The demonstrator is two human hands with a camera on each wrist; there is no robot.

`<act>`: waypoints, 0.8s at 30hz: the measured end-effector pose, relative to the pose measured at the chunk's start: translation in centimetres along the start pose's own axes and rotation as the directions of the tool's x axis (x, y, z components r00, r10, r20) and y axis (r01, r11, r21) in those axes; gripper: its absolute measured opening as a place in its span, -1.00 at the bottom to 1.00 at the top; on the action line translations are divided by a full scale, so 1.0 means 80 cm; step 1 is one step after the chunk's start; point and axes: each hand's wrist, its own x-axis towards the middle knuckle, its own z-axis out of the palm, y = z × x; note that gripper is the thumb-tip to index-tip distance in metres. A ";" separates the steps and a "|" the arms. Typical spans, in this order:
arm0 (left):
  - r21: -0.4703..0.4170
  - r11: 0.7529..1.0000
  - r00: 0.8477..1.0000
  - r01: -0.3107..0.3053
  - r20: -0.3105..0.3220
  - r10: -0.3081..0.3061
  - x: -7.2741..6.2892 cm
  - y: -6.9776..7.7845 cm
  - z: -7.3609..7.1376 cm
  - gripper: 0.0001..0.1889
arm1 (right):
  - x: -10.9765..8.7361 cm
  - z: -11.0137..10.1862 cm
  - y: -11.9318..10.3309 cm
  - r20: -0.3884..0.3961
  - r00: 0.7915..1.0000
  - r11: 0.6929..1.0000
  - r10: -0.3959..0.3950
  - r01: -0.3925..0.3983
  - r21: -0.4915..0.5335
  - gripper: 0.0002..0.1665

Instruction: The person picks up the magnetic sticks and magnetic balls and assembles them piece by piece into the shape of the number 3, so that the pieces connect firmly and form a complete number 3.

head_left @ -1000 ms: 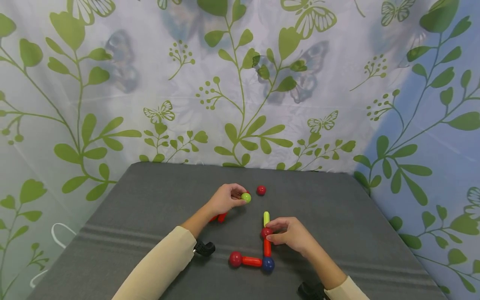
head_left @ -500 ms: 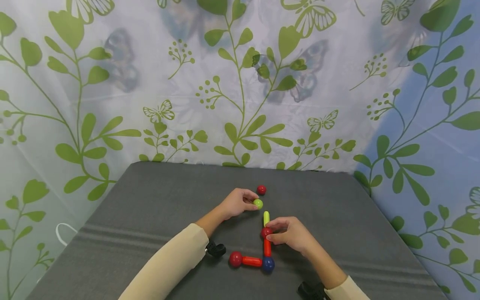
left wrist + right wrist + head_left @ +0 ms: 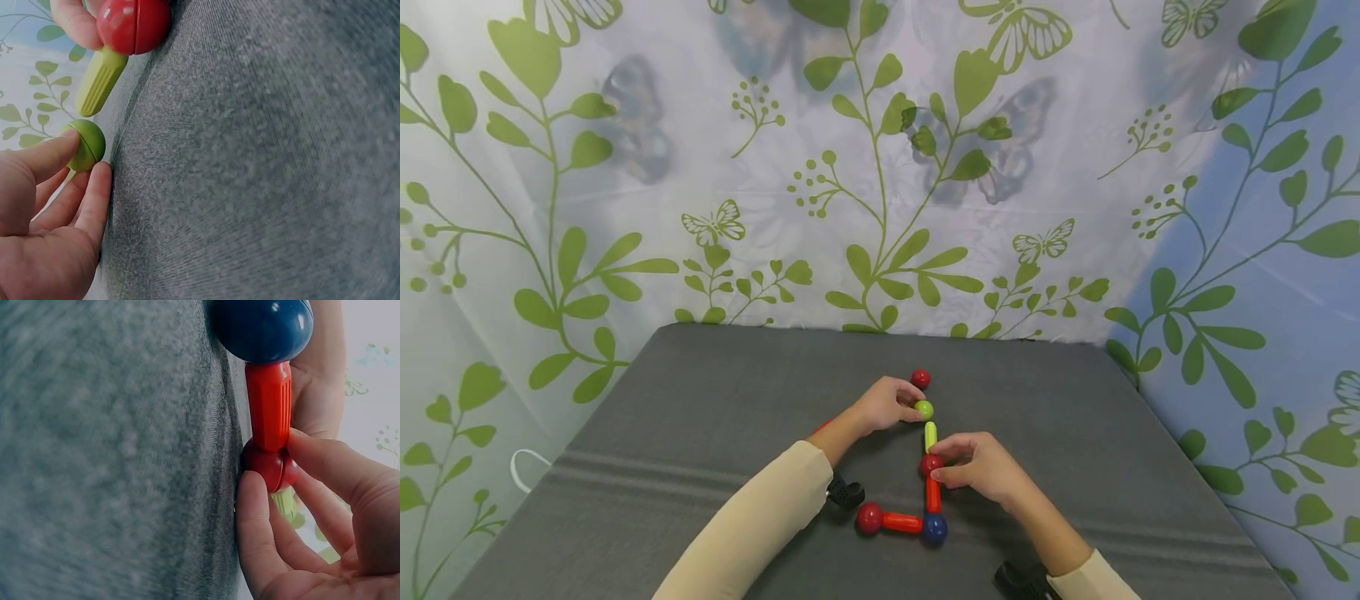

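A glossy green ball [image 3: 91, 141], with a thin seam running round it, is pinched by the left hand [image 3: 883, 405] between thumb and curved fingers. It is held just beyond the far tip of a yellow-green stick [image 3: 931, 437], with a narrow gap between the two; whether the worktop [image 3: 1045, 400] is touched by the ball cannot be told. The stick is ribbed with lengthwise grooves and joined to a shiny, seamed red ball [image 3: 269, 466], which is gripped by the thumb and fingertips of the right hand [image 3: 983, 467]. On the near side of that ball, a bright red stick [image 3: 269, 406] with grooved, flat-faced sides is attached, ending in a dark blue ball [image 3: 934, 529]. At the blue ball a corner is formed by a crosswise red stick [image 3: 902, 522], capped on the left by a dark red ball [image 3: 870, 518]. A loose red ball [image 3: 921, 379] is seen beyond the left hand.
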 end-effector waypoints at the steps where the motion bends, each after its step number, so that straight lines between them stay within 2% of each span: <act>1: -0.001 1.000 1.000 0.002 0.002 -0.002 0.001 -0.001 0.000 -0.71 | 0.000 0.000 0.000 0.001 1.000 1.000 -0.001 0.001 0.000 -0.52; 9: 0.009 1.000 1.000 -0.002 0.016 0.002 0.000 0.000 0.001 -0.72 | 0.001 0.000 -0.002 0.010 1.000 1.000 -0.001 0.001 -0.002 -0.51; 24: 0.110 0.994 1.000 -0.015 0.025 0.012 0.001 0.008 0.008 -0.76 | 0.001 0.000 -0.003 0.015 1.000 1.000 -0.007 0.007 -0.010 -0.53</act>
